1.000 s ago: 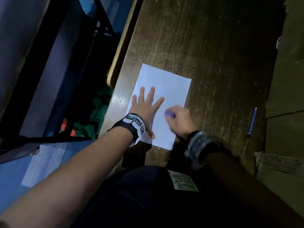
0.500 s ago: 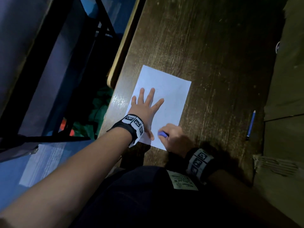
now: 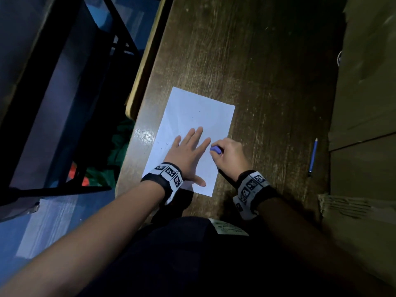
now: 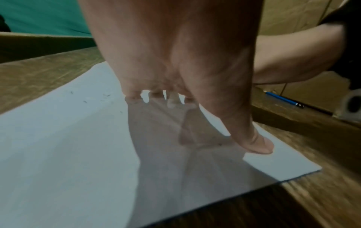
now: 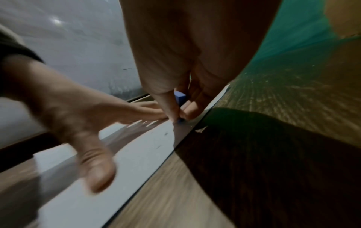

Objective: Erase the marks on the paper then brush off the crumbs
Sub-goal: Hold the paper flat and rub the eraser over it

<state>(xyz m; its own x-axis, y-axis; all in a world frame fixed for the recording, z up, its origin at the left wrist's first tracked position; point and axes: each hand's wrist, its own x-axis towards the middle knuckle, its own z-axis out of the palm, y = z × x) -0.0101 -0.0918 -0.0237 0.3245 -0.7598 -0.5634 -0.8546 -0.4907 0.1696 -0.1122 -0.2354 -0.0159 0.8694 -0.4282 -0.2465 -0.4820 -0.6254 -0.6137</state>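
Now: eraser at the paper's right edge

Flat on the desk [image 3: 267, 71] near its left edge lies the white paper [image 3: 192, 112]. The left hand [image 3: 188, 155] presses it down with straight, spread fingers, thumb toward the near edge. The right hand [image 3: 230, 155] pinches a small blue eraser [image 3: 216, 149] between thumb and fingertips, its tip touching the sheet at the right edge. Dark crumbs [image 4: 86, 98] dot the paper. A blue pen [image 3: 312, 157] lies well apart, near the desk's right edge
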